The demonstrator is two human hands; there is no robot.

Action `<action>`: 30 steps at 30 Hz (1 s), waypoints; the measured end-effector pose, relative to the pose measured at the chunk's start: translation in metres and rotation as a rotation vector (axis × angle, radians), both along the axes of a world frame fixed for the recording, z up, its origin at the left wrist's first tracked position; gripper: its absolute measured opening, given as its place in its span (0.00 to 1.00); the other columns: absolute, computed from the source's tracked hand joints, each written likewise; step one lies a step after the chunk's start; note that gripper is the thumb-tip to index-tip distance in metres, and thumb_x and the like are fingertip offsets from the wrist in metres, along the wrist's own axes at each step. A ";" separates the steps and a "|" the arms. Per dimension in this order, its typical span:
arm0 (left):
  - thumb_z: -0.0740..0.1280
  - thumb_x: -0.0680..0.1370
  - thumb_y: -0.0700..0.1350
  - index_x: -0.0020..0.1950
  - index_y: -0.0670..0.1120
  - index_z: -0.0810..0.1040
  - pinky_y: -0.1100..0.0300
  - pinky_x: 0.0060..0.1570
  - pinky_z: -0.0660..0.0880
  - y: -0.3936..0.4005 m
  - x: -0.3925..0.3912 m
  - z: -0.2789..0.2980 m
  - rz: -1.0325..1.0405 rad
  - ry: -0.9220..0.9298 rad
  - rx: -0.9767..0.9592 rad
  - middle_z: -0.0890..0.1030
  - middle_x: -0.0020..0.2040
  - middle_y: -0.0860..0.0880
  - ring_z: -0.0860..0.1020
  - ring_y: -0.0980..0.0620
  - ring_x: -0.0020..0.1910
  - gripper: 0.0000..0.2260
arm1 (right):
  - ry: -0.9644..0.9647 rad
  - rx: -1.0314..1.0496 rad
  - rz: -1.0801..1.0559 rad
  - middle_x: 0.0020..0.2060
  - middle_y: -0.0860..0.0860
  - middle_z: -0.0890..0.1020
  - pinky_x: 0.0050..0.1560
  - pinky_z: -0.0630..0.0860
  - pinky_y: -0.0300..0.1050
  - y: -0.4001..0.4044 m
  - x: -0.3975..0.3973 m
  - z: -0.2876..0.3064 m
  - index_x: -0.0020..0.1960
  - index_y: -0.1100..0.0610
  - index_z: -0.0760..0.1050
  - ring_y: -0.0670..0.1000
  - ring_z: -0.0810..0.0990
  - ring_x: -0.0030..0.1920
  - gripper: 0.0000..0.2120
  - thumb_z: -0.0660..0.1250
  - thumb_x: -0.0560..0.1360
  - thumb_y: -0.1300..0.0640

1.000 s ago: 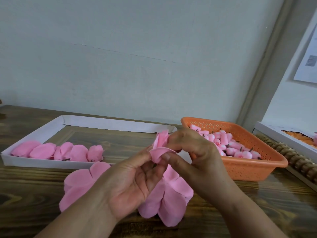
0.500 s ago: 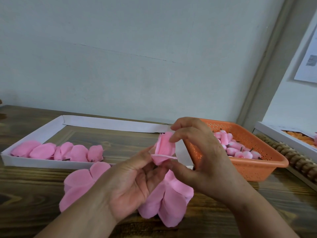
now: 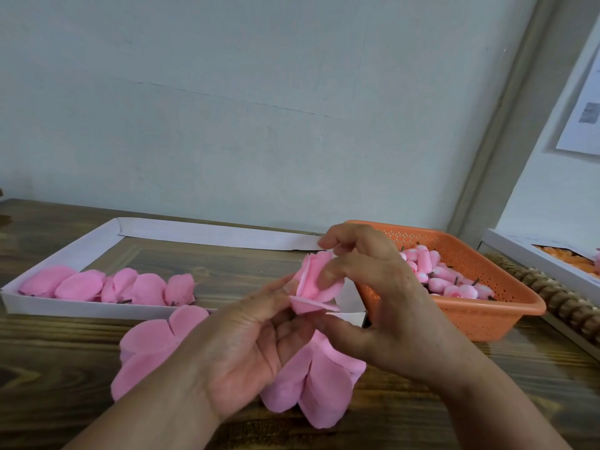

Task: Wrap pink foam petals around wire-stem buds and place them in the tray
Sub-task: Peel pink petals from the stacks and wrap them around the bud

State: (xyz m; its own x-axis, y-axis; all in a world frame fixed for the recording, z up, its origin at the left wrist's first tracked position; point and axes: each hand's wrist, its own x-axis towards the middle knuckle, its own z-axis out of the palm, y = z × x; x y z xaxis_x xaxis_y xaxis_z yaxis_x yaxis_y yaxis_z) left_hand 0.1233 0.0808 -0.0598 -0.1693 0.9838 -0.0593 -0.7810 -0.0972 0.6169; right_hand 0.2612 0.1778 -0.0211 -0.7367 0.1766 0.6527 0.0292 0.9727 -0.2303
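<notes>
Head view: both hands meet above the middle of the dark wooden table (image 3: 48, 352). The left hand (image 3: 246, 345), palm up, pinches the base of a half-wrapped pink foam flower bud (image 3: 313, 287) between thumb and curled fingers. The right hand (image 3: 386, 306) curls round it from the right, fingertips pressing a petal against its side. Flat pink foam petal sheets (image 3: 152, 349) lie on the table under the hands, near its front edge. Wrapped pink flowers (image 3: 107, 287) line the front left of the white cardboard tray (image 3: 207, 233). At the right, an orange perforated plastic basket (image 3: 487, 319) holds small pink wire-stem buds (image 3: 448, 280).
</notes>
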 end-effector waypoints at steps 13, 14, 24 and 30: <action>0.69 0.68 0.36 0.51 0.37 0.84 0.60 0.36 0.81 -0.001 0.003 0.002 -0.040 -0.020 0.004 0.84 0.46 0.39 0.83 0.50 0.37 0.13 | -0.099 -0.026 -0.026 0.55 0.46 0.74 0.59 0.66 0.43 0.002 -0.001 0.002 0.41 0.58 0.82 0.44 0.70 0.58 0.11 0.64 0.75 0.55; 0.69 0.67 0.36 0.49 0.36 0.84 0.60 0.34 0.81 -0.001 0.003 0.002 -0.033 -0.013 -0.006 0.84 0.44 0.40 0.83 0.50 0.36 0.12 | -0.083 -0.031 -0.033 0.54 0.47 0.74 0.59 0.66 0.42 0.002 -0.003 0.001 0.40 0.59 0.80 0.44 0.71 0.56 0.11 0.63 0.75 0.55; 0.69 0.62 0.36 0.31 0.35 0.83 0.63 0.22 0.76 -0.003 0.006 0.007 0.070 -0.037 -0.145 0.80 0.30 0.42 0.80 0.51 0.25 0.05 | -0.012 -0.140 -0.133 0.50 0.46 0.74 0.56 0.60 0.27 0.001 -0.010 -0.005 0.34 0.60 0.78 0.43 0.68 0.57 0.17 0.61 0.75 0.52; 0.67 0.60 0.34 0.27 0.32 0.80 0.64 0.17 0.73 -0.002 0.004 0.010 0.078 -0.176 -0.174 0.77 0.26 0.42 0.78 0.52 0.21 0.06 | -0.027 -0.327 -0.039 0.52 0.47 0.75 0.56 0.67 0.37 0.005 -0.009 -0.005 0.39 0.62 0.80 0.46 0.72 0.57 0.15 0.62 0.75 0.52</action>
State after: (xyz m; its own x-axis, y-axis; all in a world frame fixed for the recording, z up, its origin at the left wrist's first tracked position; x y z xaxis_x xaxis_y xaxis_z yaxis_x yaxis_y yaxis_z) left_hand 0.1273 0.0790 -0.0497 -0.2162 0.9407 -0.2615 -0.8720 -0.0656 0.4851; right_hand 0.2525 0.1824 -0.0263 -0.7415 0.4017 0.5374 0.0750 0.8456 -0.5285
